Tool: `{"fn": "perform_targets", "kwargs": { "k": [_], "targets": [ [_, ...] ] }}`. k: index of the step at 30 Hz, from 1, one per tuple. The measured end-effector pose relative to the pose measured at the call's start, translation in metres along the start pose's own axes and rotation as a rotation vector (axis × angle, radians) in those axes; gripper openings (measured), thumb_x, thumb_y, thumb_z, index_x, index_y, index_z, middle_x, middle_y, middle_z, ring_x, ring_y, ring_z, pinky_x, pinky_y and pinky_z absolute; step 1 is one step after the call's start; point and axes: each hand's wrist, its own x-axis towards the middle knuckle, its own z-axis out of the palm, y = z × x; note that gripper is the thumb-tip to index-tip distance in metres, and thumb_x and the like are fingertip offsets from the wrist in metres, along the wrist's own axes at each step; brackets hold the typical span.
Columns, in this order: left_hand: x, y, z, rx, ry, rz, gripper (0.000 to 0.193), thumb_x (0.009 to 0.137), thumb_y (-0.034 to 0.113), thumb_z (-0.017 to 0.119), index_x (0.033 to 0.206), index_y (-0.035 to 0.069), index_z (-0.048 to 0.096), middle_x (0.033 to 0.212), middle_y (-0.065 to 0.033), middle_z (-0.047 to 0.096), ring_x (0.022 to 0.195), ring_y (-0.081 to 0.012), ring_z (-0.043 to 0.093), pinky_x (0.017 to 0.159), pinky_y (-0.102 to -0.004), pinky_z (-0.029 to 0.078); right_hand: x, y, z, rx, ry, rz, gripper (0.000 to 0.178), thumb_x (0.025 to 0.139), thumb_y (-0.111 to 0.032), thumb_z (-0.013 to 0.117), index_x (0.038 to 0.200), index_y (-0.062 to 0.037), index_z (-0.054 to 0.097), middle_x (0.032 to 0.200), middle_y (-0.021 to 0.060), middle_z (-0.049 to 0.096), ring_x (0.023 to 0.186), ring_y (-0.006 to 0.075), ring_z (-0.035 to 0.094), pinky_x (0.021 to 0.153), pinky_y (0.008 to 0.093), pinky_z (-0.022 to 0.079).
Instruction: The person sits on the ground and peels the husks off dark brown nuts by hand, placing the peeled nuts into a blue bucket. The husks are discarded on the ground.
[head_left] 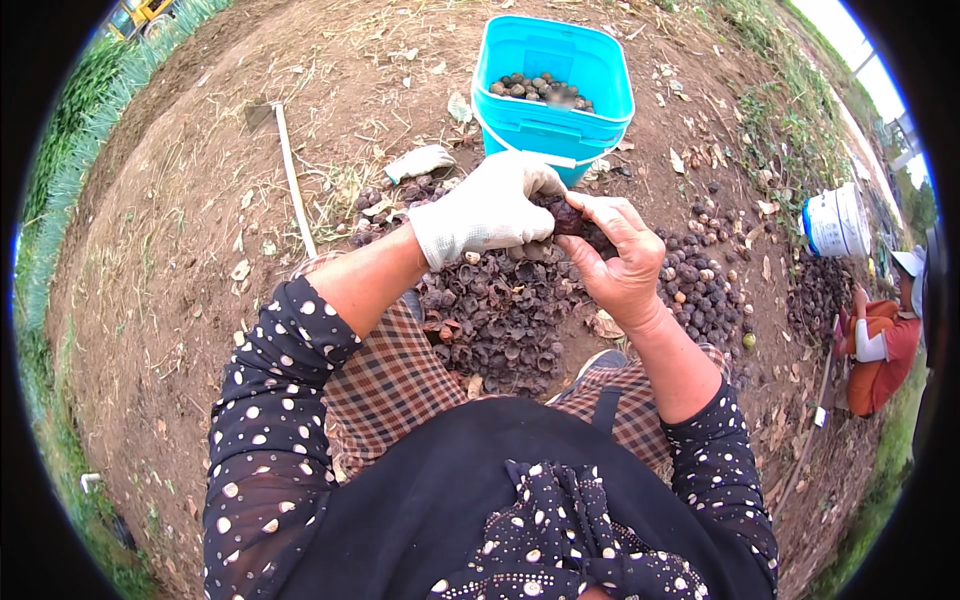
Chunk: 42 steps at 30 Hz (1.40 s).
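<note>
My left hand (pixel 488 208), in a white knitted glove, is closed on one side of a dark, blackened walnut husk (pixel 562 214). From the other side my bare right hand (pixel 622 262) pinches the same husk between thumb and fingers. Whether a nut sits inside it is hidden by my fingers. Below both hands, between my feet, lies a heap of broken dark husks (pixel 500 325). To its right spreads a pile of whole, dark-husked walnuts (pixel 700 290). Just beyond my hands stands a turquoise bucket (pixel 550 125) with several brownish walnuts (pixel 540 88) in the bottom.
A spare white glove (pixel 420 162) lies left of the bucket, near a long-handled hoe (pixel 290 165) on the soil. At the far right, another person (pixel 880 345) in red and orange crouches by a white bucket (pixel 838 222) lying tipped and more dark husks (pixel 820 290).
</note>
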Motion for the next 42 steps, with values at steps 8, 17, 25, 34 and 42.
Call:
{"fn": "perform_targets", "kwargs": {
  "k": [8, 17, 25, 34, 42],
  "targets": [
    [-0.003, 0.004, -0.017, -0.139, -0.092, -0.034, 0.035, 0.086, 0.002, 0.059, 0.119, -0.006, 0.061, 0.089, -0.0122, 0.071, 0.063, -0.0156, 0.069, 0.054, -0.026, 0.058, -0.001, 0.003, 0.0, 0.662, 0.031, 0.392, 0.047, 0.082, -0.005, 0.083, 0.126, -0.0014, 0.067, 0.101, 0.0023, 0.067, 0.091, 0.0108, 0.063, 0.084, 0.0258, 0.053],
    [-0.001, 0.004, 0.004, -0.145, 0.054, -0.004, 0.034, 0.094, 0.015, 0.069, 0.124, -0.001, 0.062, 0.101, -0.0112, 0.072, 0.081, -0.0167, 0.073, 0.067, -0.0289, 0.059, 0.0, 0.013, -0.002, 0.503, 0.003, 0.465, 0.041, 0.084, -0.011, 0.084, 0.12, 0.0015, 0.068, 0.099, 0.0024, 0.067, 0.089, 0.0091, 0.063, 0.077, 0.0229, 0.053],
    [0.005, -0.018, 0.021, 0.437, 0.33, 0.397, 0.034, 0.079, -0.001, 0.069, 0.113, 0.0, 0.065, 0.099, -0.0131, 0.072, 0.088, -0.018, 0.07, 0.082, -0.0314, 0.056, 0.001, 0.022, -0.004, 0.595, -0.058, 0.608, 0.03, 0.085, -0.012, 0.085, 0.105, 0.0041, 0.07, 0.096, 0.0068, 0.072, 0.084, 0.0085, 0.066, 0.077, 0.024, 0.056],
    [0.008, -0.021, 0.024, 0.536, 0.425, 0.505, 0.027, 0.076, -0.004, 0.058, 0.102, 0.0, 0.062, 0.084, -0.0158, 0.067, 0.077, -0.0261, 0.07, 0.071, -0.0363, 0.054, -0.008, 0.021, 0.004, 0.34, -0.057, 0.471, 0.034, 0.086, -0.023, 0.083, 0.102, 0.0038, 0.071, 0.089, 0.0076, 0.071, 0.078, 0.0119, 0.065, 0.071, 0.0271, 0.053],
    [0.009, -0.011, 0.002, -0.379, 0.081, 0.04, 0.023, 0.091, 0.006, 0.061, 0.111, -0.006, 0.064, 0.102, -0.0143, 0.068, 0.077, -0.0164, 0.068, 0.062, -0.0272, 0.059, 0.005, 0.009, -0.009, -0.144, -0.024, 0.127, 0.032, 0.087, -0.024, 0.077, 0.108, -0.0016, 0.068, 0.093, 0.0135, 0.068, 0.08, 0.0287, 0.069, 0.072, 0.0369, 0.055]
  ]
}}
